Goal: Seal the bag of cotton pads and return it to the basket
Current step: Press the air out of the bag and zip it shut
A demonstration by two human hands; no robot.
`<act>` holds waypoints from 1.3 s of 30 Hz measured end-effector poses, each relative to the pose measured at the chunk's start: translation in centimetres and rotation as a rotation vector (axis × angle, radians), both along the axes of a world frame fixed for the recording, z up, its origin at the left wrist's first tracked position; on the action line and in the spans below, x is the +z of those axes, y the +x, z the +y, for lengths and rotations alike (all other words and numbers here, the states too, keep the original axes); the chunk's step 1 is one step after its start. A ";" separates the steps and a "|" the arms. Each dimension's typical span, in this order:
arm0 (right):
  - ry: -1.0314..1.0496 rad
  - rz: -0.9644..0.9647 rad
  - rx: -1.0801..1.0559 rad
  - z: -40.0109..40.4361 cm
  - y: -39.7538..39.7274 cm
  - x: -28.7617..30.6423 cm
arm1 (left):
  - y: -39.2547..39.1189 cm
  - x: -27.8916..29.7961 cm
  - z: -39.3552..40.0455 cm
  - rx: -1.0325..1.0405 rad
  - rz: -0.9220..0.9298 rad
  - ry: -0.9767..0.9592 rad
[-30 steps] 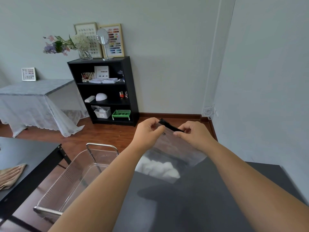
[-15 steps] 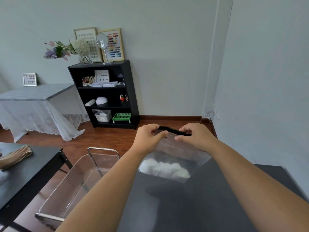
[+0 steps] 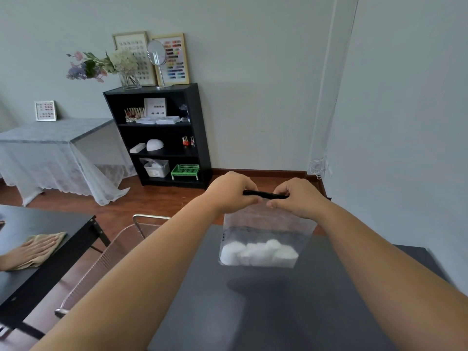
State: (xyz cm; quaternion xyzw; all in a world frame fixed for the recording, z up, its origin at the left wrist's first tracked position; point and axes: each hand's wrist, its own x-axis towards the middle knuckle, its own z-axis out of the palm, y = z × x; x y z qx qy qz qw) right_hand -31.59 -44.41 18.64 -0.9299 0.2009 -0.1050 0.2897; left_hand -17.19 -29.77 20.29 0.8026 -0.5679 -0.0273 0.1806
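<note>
The wire basket (image 3: 119,252) is standing low on the left, its contents unreadable. Above the dark table (image 3: 278,312), the clear zip bag (image 3: 268,224) is hanging, light and floppy, cotton pads (image 3: 258,254) settling at its bottom. The left hand (image 3: 231,192) and right hand (image 3: 298,198) are pinching its black zip strip (image 3: 266,194), the best hold.

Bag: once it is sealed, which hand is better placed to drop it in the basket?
Left, probably. Both hands pinch the bag's black strip, the left hand at its left end, the right hand at its right. The basket stands below the left forearm, so the right would have to cross over.
</note>
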 end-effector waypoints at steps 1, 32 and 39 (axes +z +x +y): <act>0.017 0.003 -0.001 -0.2 -0.2 0.0 | 0.1 0.0 0.0 0.001 0.013 -0.005; 0.331 -0.278 -0.063 -2.5 -2.6 -0.7 | 1.6 -0.8 0.9 0.021 0.240 -0.026; 0.286 -0.210 -0.038 -2.1 -2.4 -0.5 | 1.5 -0.8 1.1 0.016 0.224 0.016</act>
